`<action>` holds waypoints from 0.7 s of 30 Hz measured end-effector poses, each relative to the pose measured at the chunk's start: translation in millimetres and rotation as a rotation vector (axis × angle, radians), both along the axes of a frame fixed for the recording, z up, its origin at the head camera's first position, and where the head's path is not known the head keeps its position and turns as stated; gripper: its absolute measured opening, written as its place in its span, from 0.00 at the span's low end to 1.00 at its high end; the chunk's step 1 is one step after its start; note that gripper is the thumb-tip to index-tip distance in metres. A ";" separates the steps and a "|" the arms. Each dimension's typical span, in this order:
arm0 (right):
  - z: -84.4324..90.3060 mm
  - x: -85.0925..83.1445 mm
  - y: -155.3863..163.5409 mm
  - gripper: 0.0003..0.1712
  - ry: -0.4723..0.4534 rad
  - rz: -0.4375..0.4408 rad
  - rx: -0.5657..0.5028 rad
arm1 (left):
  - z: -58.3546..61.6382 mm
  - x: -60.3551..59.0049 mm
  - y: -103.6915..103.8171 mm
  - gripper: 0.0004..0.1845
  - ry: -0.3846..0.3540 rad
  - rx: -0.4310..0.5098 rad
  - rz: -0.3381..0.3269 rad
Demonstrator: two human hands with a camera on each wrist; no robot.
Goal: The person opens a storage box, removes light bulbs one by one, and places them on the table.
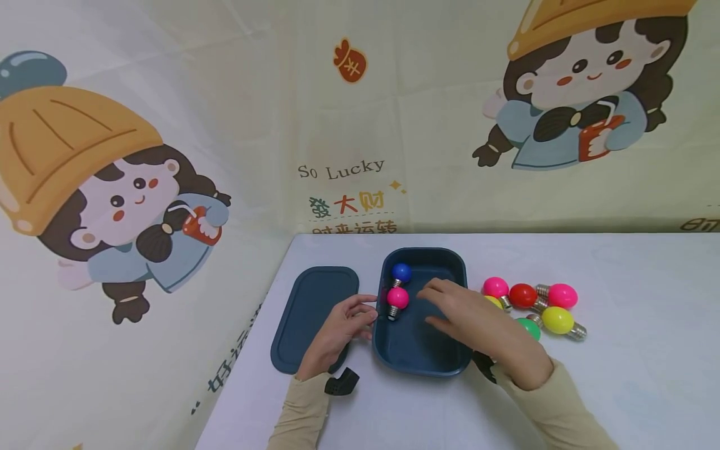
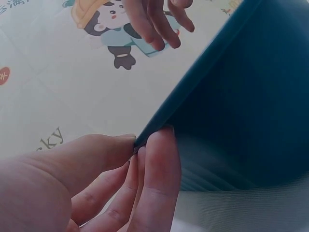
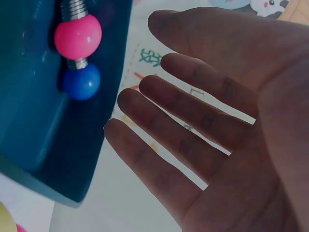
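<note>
A dark blue rectangular box (image 1: 422, 353) stands on the white table. Inside it, along the left wall, lie a blue light bulb (image 1: 402, 272) and a pink light bulb (image 1: 398, 298), both with silver screw bases. My left hand (image 1: 343, 322) pinches the box's left rim between thumb and finger, as the left wrist view shows. Over the right part of the box hovers my right hand (image 1: 478, 315), its fingers extended and spread. Nothing is in its grasp; the right wrist view shows the bare palm and the two bulbs (image 3: 78, 36) beyond the fingertips.
To the box's left lies a flat dark blue lid (image 1: 306, 306), partly behind the left hand. Several bulbs, among them a red bulb (image 1: 523, 295), a yellow bulb (image 1: 558, 320) and a green bulb (image 1: 530, 327), are grouped right of the box. A cartoon-printed cloth (image 1: 439, 187) hangs behind.
</note>
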State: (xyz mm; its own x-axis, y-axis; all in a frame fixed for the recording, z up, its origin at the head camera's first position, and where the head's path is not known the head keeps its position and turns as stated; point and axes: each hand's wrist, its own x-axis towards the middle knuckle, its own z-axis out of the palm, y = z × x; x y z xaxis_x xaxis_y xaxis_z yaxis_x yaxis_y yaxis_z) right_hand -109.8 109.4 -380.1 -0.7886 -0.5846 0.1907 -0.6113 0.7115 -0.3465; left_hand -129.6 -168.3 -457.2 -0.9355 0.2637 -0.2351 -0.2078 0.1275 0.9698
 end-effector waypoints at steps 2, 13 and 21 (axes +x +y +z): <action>-0.8 -1.6 -2.9 0.29 0.005 0.006 -0.003 | 0.0 -0.2 -0.1 0.22 0.000 -0.001 0.001; -4.2 -10.4 -13.8 0.28 0.004 0.032 0.009 | -1.6 -0.7 -0.5 0.23 0.015 -0.017 0.001; -13.0 -18.3 -17.5 0.28 -0.004 0.048 -0.008 | -0.5 -1.5 0.0 0.23 0.011 -0.013 0.002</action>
State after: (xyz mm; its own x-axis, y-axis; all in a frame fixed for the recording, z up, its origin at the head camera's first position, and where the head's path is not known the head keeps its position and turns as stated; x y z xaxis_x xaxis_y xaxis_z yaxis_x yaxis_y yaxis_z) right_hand -128.1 91.9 -393.1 -0.7608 -0.6200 0.1918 -0.6427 0.6791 -0.3546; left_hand -131.1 -168.3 -457.7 -0.9386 0.2588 -0.2280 -0.1972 0.1395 0.9704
